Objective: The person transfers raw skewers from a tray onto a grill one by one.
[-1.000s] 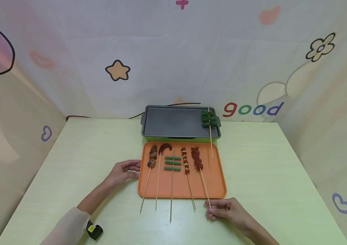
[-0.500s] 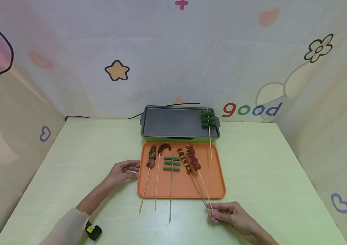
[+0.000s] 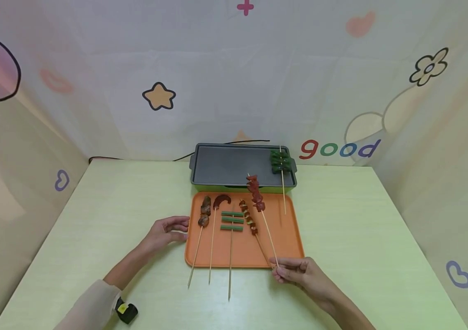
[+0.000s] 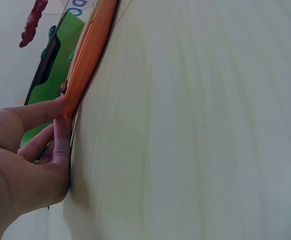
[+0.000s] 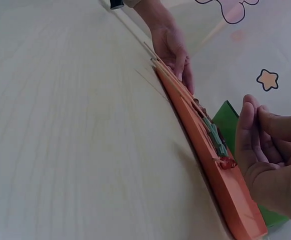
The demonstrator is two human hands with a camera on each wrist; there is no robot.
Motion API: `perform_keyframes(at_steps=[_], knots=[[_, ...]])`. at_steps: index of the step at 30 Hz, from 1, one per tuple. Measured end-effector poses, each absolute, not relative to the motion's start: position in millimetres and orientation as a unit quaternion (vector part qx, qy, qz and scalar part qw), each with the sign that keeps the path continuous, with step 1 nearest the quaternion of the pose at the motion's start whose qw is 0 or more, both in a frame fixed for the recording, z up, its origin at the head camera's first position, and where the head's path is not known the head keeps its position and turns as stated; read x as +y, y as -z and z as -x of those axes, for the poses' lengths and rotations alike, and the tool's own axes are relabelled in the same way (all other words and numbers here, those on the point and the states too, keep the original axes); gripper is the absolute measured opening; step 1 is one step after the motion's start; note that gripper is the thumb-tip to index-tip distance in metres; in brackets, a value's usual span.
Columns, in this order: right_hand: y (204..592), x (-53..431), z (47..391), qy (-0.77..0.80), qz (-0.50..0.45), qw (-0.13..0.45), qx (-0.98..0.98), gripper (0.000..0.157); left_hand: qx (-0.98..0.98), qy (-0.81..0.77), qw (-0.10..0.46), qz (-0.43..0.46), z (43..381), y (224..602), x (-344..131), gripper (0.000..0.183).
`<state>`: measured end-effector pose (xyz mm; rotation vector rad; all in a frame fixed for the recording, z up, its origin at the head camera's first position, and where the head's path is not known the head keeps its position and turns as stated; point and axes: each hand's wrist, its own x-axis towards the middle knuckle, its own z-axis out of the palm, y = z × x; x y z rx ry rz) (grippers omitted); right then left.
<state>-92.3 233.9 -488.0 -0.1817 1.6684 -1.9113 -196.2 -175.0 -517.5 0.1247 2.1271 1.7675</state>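
the right hand (image 3: 297, 274) pinches a red meat skewer (image 3: 257, 198) by its lower end, aloft over the orange tray (image 3: 291, 238); the left hand (image 3: 167, 233), relaxed, touches the tray's left edge (a green vegetable skewer (image 3: 281, 162) lies on the griddle (image 3: 234, 165)).

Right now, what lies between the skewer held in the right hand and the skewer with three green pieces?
In the head view, the skewer of small red and yellow pieces lies between them, over the orange tray.
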Motion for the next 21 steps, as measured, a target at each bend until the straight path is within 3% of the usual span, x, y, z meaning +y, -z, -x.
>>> perform_keyframes(at_steps=[13,21], knots=[[484,202,125,0.75,0.006,0.24,0.616,0.061,0.754,-0.628,0.186,-0.044,197,519,-176,0.055],[479,191,152,0.753,-0.016,0.182,0.631,0.052,0.756,-0.627,0.184,-0.04,197,521,-175,0.054]])
